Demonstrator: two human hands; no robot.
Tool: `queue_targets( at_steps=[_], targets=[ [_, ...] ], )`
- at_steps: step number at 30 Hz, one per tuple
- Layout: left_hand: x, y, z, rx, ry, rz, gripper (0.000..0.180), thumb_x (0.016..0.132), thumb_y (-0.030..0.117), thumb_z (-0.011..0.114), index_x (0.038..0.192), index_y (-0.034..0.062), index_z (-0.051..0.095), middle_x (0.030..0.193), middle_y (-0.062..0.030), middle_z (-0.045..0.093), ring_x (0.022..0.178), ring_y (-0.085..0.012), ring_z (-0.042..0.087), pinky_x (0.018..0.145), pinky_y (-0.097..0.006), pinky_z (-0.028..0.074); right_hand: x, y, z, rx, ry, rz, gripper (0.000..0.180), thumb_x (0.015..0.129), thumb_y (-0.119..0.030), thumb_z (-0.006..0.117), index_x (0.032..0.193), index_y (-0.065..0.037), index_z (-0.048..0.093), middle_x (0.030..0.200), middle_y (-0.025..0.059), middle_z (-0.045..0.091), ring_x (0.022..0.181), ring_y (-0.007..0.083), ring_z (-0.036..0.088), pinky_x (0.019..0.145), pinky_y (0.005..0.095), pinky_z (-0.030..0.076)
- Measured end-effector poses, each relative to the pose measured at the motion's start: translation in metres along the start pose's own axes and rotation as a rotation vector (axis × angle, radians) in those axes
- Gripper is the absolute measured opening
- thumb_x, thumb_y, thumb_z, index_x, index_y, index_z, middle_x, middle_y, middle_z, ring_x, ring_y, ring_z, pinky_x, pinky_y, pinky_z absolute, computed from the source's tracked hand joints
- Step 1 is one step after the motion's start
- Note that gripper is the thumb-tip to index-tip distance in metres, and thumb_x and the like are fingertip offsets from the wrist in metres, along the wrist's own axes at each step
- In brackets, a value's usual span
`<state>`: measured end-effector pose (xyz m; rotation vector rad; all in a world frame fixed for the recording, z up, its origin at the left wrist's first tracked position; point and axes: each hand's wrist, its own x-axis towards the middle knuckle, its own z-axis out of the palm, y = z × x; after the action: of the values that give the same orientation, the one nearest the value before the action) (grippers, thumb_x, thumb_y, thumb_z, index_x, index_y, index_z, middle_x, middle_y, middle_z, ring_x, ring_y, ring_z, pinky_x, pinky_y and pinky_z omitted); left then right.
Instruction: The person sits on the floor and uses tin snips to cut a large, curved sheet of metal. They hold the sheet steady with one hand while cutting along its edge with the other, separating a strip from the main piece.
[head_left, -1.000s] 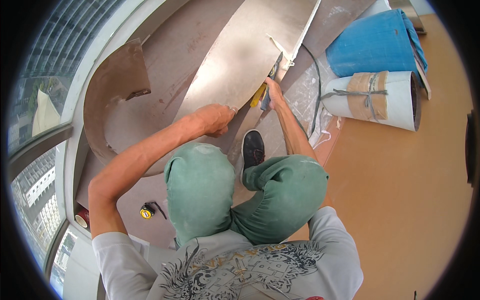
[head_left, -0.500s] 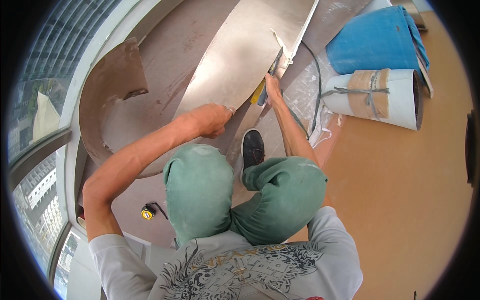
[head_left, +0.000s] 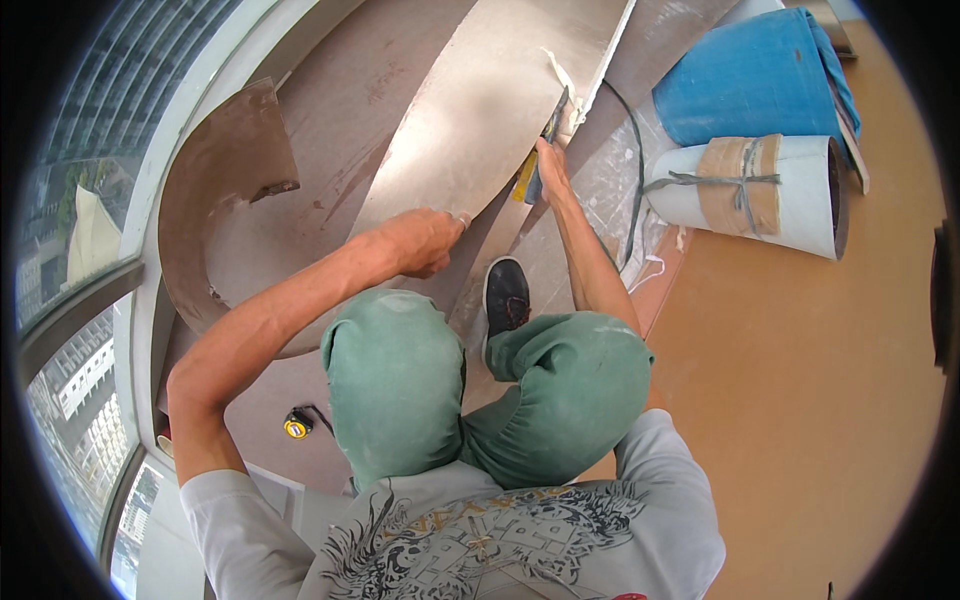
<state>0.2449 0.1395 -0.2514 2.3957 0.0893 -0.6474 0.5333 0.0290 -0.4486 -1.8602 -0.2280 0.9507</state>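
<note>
I crouch over a long curved grey board (head_left: pixel 480 110) lying on the floor. My left hand (head_left: pixel 425 240) grips the board's near edge and presses it down. My right hand (head_left: pixel 545 165) is shut on a utility knife (head_left: pixel 530 170) with a yellow and dark handle, its blade end at the board's right edge, where a thin white strip curls off. My knees in green trousers and one black shoe (head_left: pixel 506 292) are below the hands.
A brown curved panel (head_left: pixel 215 190) lies on the left by the window frame (head_left: pixel 150 300). A yellow tape measure (head_left: pixel 296 427) sits near my left knee. A blue roll (head_left: pixel 745 80) and a white taped roll (head_left: pixel 750 190) lie at right on an orange floor (head_left: pixel 800 400).
My right hand with the knife has moved farther away along the board's right edge. The left hand stays on the near edge.
</note>
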Motion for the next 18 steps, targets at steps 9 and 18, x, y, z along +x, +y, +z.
queue_targets(
  at_steps=[9,18],
  targets=[
    [-0.003,0.003,-0.005,0.028,-0.030,-0.015,0.058,0.082,0.002,0.054,0.136,-0.0108,0.041,0.097,-0.0262,0.065,0.082,-0.0407,0.067,0.072,-0.045,0.054,-0.007,-0.007,0.007,-0.088,0.061,-0.012,0.061,0.088,-0.039,0.059,0.124,0.010,0.053,0.112,0.0197,0.062,0.104,0.0267,0.058,0.090,0.0371,0.046],
    [-0.005,0.000,-0.003,-0.012,-0.011,-0.004,0.056,0.082,0.002,0.054,0.135,-0.0106,0.042,0.095,-0.0256,0.064,0.083,-0.0408,0.067,0.073,-0.046,0.054,-0.008,-0.028,0.010,-0.080,0.056,-0.106,0.058,0.091,-0.037,0.055,0.130,0.006,0.052,0.120,0.0200,0.060,0.109,0.0266,0.059,0.094,0.0372,0.046]
  ],
)
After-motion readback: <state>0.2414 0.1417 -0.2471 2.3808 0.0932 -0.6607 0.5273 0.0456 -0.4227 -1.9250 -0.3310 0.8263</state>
